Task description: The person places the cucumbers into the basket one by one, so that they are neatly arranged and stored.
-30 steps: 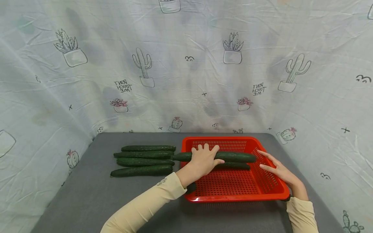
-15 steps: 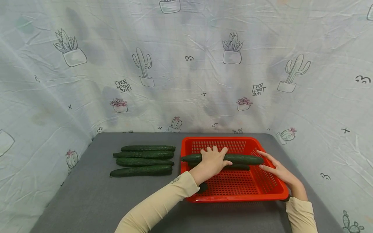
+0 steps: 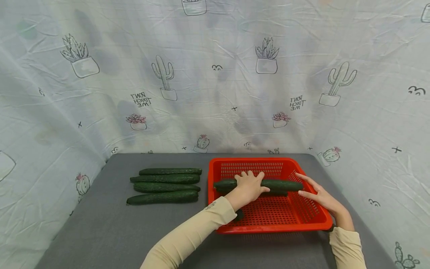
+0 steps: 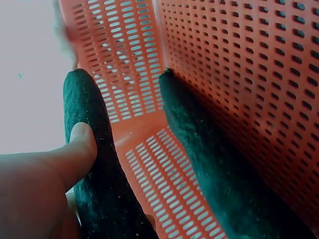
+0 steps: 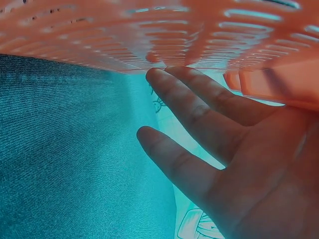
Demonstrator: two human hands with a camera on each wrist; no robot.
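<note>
My left hand [image 3: 248, 189] grips a long dark green cucumber [image 3: 282, 185] from above, lengthwise inside the red plastic basket [image 3: 268, 228]. In the left wrist view its thumb lies along the held cucumber [image 4: 104, 189], while another cucumber [image 4: 204, 154] rests apart from it against the slotted wall. The basket's right end is held by my right hand [image 3: 324, 200], with a finger and the thumb showing over the rim. Underneath, the right wrist view shows more fingers [image 5: 194, 109] of that hand, fairly straight, against the outer slotted side.
Several cucumbers [image 3: 164, 197] lie side by side on the grey table [image 3: 100, 224], left of the basket. A white cloth [image 3: 215, 93] printed with cactus drawings hangs behind and at both sides. A dark object [image 3: 239, 215] shows by my left wrist.
My left hand has carried the cucumber rightward and down, from across the basket's left rim to inside it. The right hand has stayed at the basket's right end.
</note>
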